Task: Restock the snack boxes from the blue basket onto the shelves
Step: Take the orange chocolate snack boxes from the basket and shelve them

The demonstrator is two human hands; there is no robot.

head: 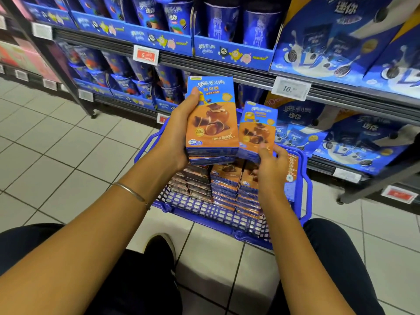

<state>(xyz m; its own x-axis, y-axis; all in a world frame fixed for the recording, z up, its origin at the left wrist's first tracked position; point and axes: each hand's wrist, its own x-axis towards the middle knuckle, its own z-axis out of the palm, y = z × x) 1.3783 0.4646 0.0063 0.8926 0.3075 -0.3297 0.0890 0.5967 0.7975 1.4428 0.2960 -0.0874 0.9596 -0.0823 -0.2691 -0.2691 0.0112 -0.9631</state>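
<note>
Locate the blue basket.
Head view, centre: the blue basket sits on the tiled floor, beneath the left hand and right hand, before the lower shelf.

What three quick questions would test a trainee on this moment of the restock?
1. True or false: the left hand holds just one snack box.
2. The box pinched by the right hand is: A) over the blue basket B) on a shelf C) on the floor.
3. Which wrist wears the bangle?
Key: 1 false, it grips a stack; 2 A; 3 left.
</note>
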